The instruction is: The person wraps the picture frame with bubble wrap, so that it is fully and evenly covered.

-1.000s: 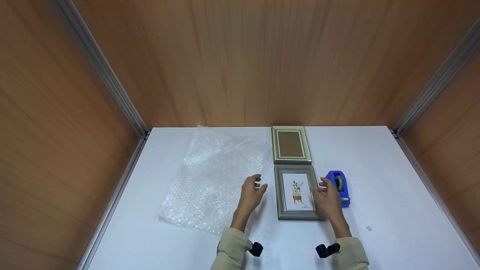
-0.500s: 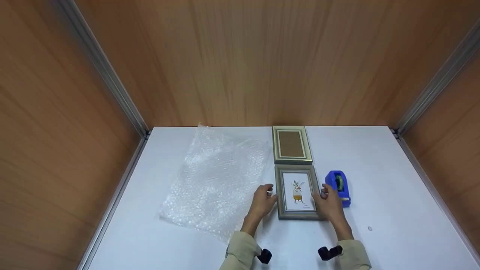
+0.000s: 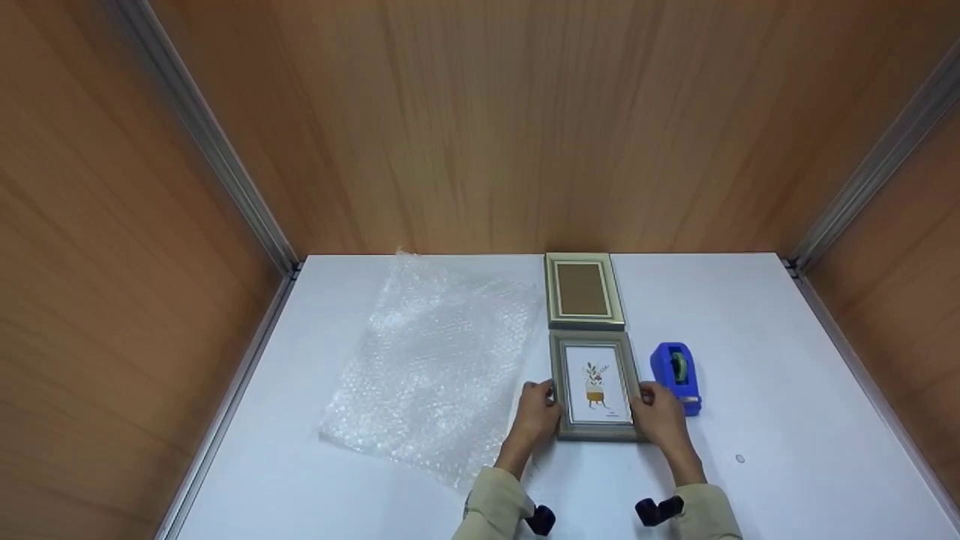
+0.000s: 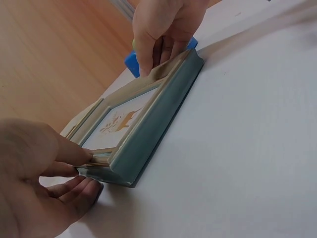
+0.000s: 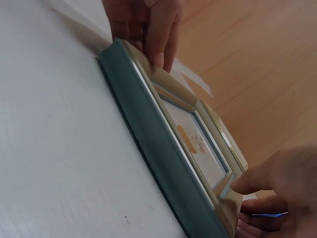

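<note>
Bearing frames [image 3: 596, 384]: tabletop [image 3: 757, 360] beside wooden walls [image 3: 480, 127]

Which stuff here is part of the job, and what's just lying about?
Judging by contact:

In the job:
- grey picture frame, gripped by left hand and right hand

Lying about, unheld (could be supplies):
- gold frame
- bubble wrap
- blue tape dispenser

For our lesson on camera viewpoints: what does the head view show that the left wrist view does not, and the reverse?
Only the head view: the bubble wrap, both sleeves and the brown panel inside the rear frame.
Only the left wrist view: a low, close look at the near side of the picture frame.
Both: the left hand and right hand gripping the frame, its print and the blue tape dispenser.
</note>
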The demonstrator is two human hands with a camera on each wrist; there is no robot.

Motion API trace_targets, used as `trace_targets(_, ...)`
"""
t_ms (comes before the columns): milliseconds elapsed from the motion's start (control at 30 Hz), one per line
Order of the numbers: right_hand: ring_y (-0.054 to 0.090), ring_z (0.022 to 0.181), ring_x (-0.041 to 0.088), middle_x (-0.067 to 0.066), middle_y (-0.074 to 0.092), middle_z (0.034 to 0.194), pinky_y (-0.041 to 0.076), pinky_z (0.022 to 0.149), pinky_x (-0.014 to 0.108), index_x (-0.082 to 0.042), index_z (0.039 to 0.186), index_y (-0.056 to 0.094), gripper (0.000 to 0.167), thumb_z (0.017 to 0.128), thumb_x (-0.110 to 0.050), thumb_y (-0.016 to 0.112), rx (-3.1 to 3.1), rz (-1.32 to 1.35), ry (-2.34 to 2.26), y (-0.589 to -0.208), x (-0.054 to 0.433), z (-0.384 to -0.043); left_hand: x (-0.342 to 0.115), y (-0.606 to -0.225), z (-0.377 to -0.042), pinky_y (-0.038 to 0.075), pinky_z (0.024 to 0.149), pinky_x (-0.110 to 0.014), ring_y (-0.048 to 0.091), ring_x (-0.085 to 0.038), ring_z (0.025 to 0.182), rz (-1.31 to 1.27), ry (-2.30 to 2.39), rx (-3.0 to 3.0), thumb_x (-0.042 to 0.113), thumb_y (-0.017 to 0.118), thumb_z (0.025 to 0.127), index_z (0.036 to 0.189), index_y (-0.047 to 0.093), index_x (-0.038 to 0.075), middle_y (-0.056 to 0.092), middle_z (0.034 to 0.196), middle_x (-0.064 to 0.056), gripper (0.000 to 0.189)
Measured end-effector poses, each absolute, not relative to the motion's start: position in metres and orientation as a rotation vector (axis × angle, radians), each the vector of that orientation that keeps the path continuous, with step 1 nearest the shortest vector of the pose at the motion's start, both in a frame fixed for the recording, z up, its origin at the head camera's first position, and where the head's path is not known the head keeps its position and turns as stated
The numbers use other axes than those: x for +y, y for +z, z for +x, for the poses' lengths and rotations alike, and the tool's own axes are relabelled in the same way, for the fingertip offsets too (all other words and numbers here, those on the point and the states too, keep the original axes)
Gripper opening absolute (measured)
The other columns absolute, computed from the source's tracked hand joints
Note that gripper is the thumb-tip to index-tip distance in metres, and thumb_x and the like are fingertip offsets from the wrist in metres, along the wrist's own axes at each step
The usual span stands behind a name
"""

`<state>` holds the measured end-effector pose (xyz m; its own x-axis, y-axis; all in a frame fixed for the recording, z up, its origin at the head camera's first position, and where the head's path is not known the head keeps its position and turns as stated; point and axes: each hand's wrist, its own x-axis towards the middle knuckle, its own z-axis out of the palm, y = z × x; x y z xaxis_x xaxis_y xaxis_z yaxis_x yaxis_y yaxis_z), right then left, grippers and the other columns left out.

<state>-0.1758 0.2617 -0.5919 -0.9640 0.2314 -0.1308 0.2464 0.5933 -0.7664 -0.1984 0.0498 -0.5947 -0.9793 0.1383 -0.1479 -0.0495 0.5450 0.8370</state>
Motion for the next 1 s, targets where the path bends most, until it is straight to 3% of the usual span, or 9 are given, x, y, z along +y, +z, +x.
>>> trace_targets(233, 0.058, 0.110, 0.038, 0.029, 0.060, 0.118, 0.046, 0.095, 0.050, 0.011, 0.128, 0.052, 0.039, 0.092, -0.006, 0.049, 2.792, 0.408, -1.389, -0.592, 0.262, -0.173, 0.048, -0.593, -0.198, 0.053, 0.084, -0.028, 0.057, -0.015, 0.093, 0.041, 1.451, 2.553, 0.004, 0.063, 0.087, 0.133, 0.053, -0.002, 0.055, 0.105, -0.009, 0.048)
trace_targets(467, 0.050, 0.123, 0.041, 0.029, 0.053, 0.131, 0.041, 0.103, 0.052, 0.006, 0.133, 0.050, 0.040, 0.097, -0.010, 0.043, 2.712, 0.478, -1.469, -0.593, 0.263, -0.170, 0.047, -0.586, -0.197, 0.054, 0.077, -0.022, 0.060, -0.012, 0.090, -0.063, 1.576, 2.422, 0.001, 0.062, 0.088, 0.134, 0.052, 0.001, 0.061, 0.108, -0.010, 0.048)
trace_targets(700, 0.050, 0.123, 0.038, 0.027, 0.052, 0.133, 0.041, 0.103, 0.048, 0.002, 0.135, 0.050, 0.039, 0.098, -0.008, 0.046, 2.650, 0.516, -1.615, -0.592, 0.263, -0.168, 0.045, -0.582, -0.196, 0.054, 0.072, -0.022, 0.059, -0.011, 0.083, -0.134, 1.652, 2.363, 0.001, 0.061, 0.086, 0.136, 0.052, 0.005, 0.065, 0.104, -0.007, 0.050)
trace_targets(1000, 0.047, 0.127, 0.036, 0.025, 0.049, 0.138, 0.038, 0.107, 0.047, 0.000, 0.138, 0.047, 0.039, 0.099, -0.009, 0.046, 2.597, 0.534, -1.697, -0.583, 0.260, -0.171, 0.043, -0.573, -0.199, 0.055, 0.076, -0.022, 0.061, -0.012, 0.092, -0.157, 1.692, 2.360, 0.002, 0.062, 0.086, 0.135, 0.054, 0.006, 0.063, 0.108, -0.006, 0.050)
